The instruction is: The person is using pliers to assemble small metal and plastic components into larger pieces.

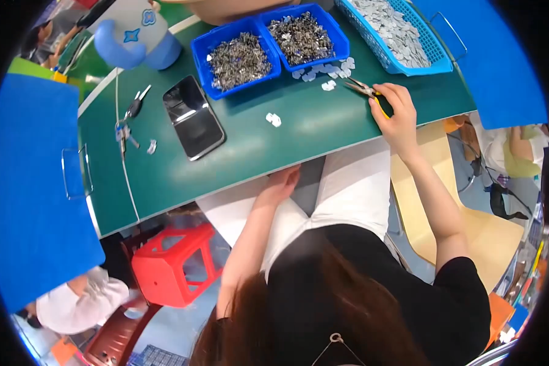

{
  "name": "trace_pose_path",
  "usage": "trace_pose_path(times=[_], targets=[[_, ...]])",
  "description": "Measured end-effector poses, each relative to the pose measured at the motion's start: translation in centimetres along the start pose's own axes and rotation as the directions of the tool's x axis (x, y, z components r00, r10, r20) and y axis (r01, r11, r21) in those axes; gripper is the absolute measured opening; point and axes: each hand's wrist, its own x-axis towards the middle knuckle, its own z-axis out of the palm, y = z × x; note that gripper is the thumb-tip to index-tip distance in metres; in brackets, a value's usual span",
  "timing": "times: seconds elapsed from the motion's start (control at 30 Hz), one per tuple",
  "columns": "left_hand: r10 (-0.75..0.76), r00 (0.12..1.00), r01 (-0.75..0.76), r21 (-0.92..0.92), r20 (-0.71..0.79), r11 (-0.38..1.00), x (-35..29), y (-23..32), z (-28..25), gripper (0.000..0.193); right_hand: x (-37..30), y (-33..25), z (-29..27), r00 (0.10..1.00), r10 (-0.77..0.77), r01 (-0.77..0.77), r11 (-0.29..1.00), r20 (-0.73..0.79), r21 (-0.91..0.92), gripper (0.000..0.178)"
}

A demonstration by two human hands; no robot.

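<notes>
My right hand [398,116] is closed round the yellow-and-black handles of a pair of pliers [366,91], whose narrow jaws point left over the green table [311,125]. Just beyond the jaws lie small white flat pieces [328,86], several of them along the front of a blue bin. My left hand [279,185] rests low over my lap at the table's near edge, its fingertips partly hidden by that edge; I see nothing held in it. Between the hands and the bins sits another small white piece [274,119].
Two blue bins, a left bin [216,91] and a right bin [343,52], hold small metal parts. A light-blue basket [442,66] carries flat grey-white pieces. A folding phone [206,135], keys [135,107] and a blue-and-white jug [121,46] stand left. A red stool [158,274] is below.
</notes>
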Motion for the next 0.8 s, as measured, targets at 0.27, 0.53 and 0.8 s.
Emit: trace_pose_path(times=[0.27,0.53,0.8], targets=[[-0.074,0.694,0.113,-0.007,0.716,0.994,-19.6,9.2,12.3,0.065,-1.1,2.6,-2.1,0.99,-0.083,0.079,0.996,0.115,0.043,0.025],[0.303,0.854,-0.175,-0.314,0.422,0.933,-17.5,16.6,16.3,0.043,-1.3,2.3,-2.4,0.988,-0.058,0.052,0.998,0.142,0.043,0.026],[0.362,0.929,-0.322,-0.323,0.071,0.89,-12.5,17.6,17.3,0.029,-0.7,2.0,-2.3,0.991,-0.043,0.037,0.998,0.128,0.05,0.026]])
